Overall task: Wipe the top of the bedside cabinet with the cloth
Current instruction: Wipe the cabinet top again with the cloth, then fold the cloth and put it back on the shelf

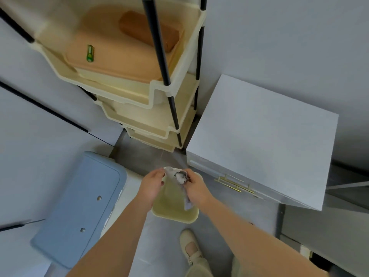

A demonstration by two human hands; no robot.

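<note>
The white bedside cabinet (263, 136) stands at the right, its flat top bare, with a brass handle on its front. A small crumpled pale cloth (180, 176) with a dark patch hangs between my hands, over a cream bin (179, 214) on the floor. My left hand (152, 185) pinches the cloth's left edge. Gripping its right side is my right hand (194, 186), and a strip of cloth dangles below it. Both hands are left of and lower than the cabinet's front corner.
A tall cream shelf rack (151, 96) with black poles stands left of the cabinet, holding an orange box. A blue case (79, 206) lies on the floor at the lower left. My shoe (190, 246) is on the grey floor below the bin.
</note>
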